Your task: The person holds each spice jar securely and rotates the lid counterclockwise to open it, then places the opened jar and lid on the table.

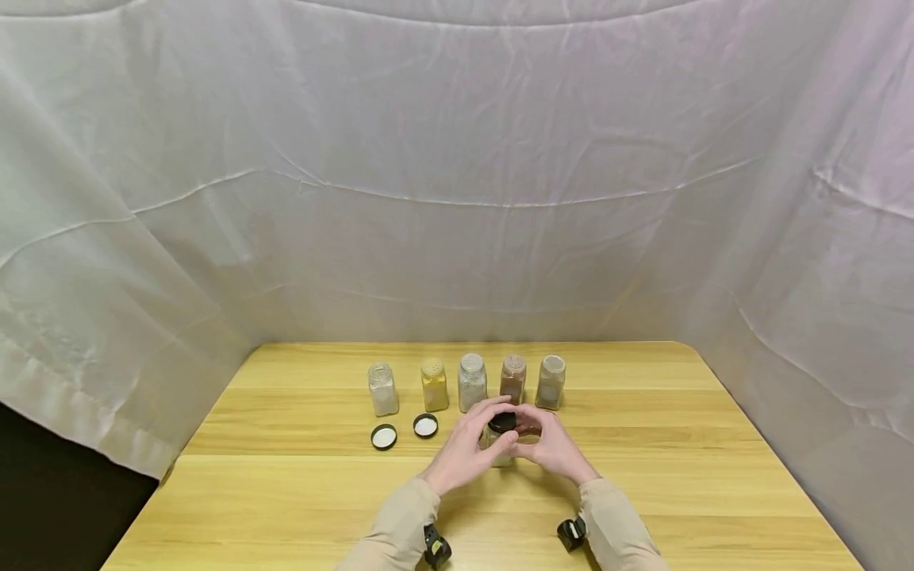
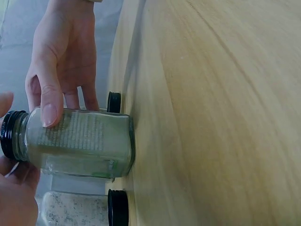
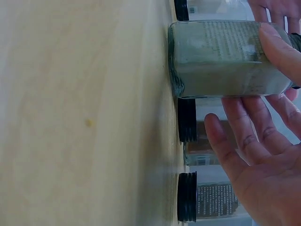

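A square glass jar (image 2: pixel 84 141) with greenish-grey powder and a printed label stands upright between the hands, its base at or just above the table. My left hand (image 1: pixel 464 452) has its thumb and fingers around the jar's black lid (image 2: pixel 8 135). My right hand (image 3: pixel 268 174) grips the glass body, its thumb on one side and fingers on the other. In the head view the hands cover most of the jar, though the lid's dark top shows between them.
Behind the hands several jars stand in a row: a whitish one (image 1: pixel 384 394), a yellow one (image 1: pixel 434 388), a pale one (image 1: pixel 472 387), a reddish-brown one (image 1: pixel 512 377) and a greyish one (image 1: pixel 551 385). Two black lids (image 1: pixel 383 437) with white insides lie left on the wooden table (image 1: pixel 286 507).
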`<state>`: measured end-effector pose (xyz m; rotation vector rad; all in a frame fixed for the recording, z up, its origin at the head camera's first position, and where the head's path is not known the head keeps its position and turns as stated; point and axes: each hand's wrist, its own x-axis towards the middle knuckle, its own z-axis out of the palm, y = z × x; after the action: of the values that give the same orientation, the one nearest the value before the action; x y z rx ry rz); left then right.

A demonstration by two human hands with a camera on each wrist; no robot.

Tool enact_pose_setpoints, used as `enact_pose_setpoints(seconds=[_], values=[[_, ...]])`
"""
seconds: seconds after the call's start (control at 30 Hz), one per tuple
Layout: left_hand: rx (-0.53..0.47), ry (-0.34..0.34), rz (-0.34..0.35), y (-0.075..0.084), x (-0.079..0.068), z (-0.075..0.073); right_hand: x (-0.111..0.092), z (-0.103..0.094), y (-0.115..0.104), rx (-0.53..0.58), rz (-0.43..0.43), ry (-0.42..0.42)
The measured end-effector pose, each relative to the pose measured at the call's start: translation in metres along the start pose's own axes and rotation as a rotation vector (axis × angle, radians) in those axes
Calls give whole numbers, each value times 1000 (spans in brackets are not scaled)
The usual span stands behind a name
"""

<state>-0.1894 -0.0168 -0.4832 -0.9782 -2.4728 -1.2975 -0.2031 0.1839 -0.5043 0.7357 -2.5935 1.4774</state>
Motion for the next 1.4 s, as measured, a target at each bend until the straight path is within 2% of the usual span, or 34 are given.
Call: enact_pose_setpoints(seconds=[0.1,0.23,0.4,0.5,0.63,0.73,0.83,0.93,1.1,1.2,1.3,1.4], values=[[-19,-17,29,-1,0,0,0,0,-1,12,10,12],[-5,15,61,-2,3,-1,0,1,-2,26,4,19],[-15,87,7,0,6,-1,1,2,-2,39,-11,15],[-20,95,-20,1,5,0,1,2,-1,27,-24,14],[-28,31,-21,1,2,-2,0,1,-1,6,-26,12],[-63,-37,-4,0,0,-4,0,1,-2,18,3,3],[-93,-71,6,-3,0,-6,0,1,-4,33,23,-1],[-83,-43,25,-5,1,-7,0,1,-5,35,22,-1],[-32,85,13,-2,3,-3,1,1,-3,38,9,-1],[-27,134,-2,0,3,-2,1,2,-1,33,-4,2],[-24,134,-2,0,3,-1,1,2,0,23,-12,9],[-27,75,11,-1,2,-2,1,1,0,9,-21,10]])
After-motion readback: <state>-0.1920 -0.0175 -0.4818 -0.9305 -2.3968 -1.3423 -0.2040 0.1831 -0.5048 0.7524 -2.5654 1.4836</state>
